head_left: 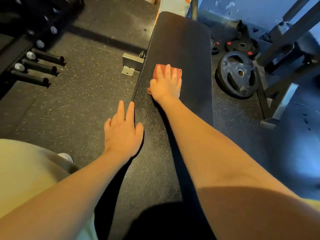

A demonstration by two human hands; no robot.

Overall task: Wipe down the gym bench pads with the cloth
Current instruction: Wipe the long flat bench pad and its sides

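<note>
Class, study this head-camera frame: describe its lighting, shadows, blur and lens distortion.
Head view, lighting: warm on the left hand, bluish around the weight plate. Head view, shadow: a dark band beside the right forearm on the bench pad. Head view, blur: the right hand and cloth look slightly soft. Head view, distortion: the wide lens bows the pad's edges.
</note>
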